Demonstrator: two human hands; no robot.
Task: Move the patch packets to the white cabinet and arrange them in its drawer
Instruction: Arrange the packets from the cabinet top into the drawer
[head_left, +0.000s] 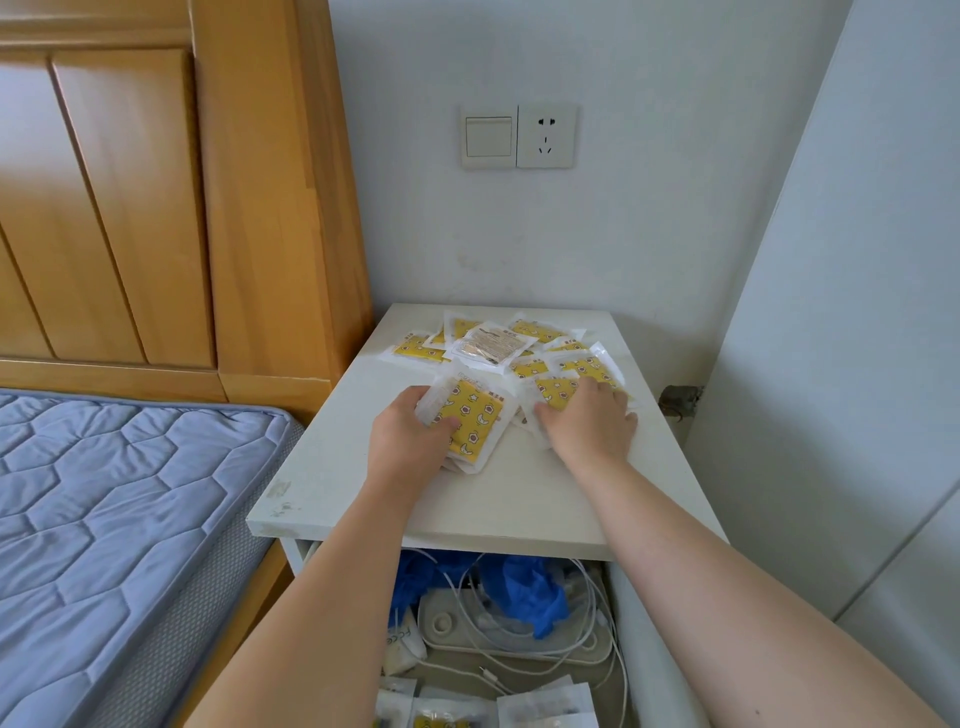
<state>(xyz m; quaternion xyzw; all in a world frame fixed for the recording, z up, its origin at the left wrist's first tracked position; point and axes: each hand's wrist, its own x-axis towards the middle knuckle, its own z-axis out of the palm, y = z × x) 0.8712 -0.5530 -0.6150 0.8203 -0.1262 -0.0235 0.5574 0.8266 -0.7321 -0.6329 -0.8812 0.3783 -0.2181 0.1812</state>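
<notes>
Left hand: fingers curl round the far edge of a stack of packets and the thumb lies across the top packet, so the stack is gripped from both faces.
Right hand: palm down, fingers spread and only slightly bent, resting on the loose packets; whether the thumb has caught an edge cannot be told.
Stack of packets: several flat square sachets fanned unevenly, lying on the top of the white cabinet near its middle, with the near corner jutting out past the left wrist.
Loose packets: a scattered, overlapping pile on the far half of the cabinet top; clear, glossy film with white borders around yellow squares printed with moons and stars, and one pale tan packet on top at the back.
White cabinet: smooth matt top with scuffed, chipped marks at the near left corner; it stands between the bed and the wall.
Drawer: pulled open under the top; it holds crumpled blue material, tangled white cables, a white power strip and a few packets in the drawer at the near end.
Mattress: blue-grey, quilted in hexagons.
Headboard: orange wood with panelled grooves.
Wall: a switch beside a socket.
</notes>
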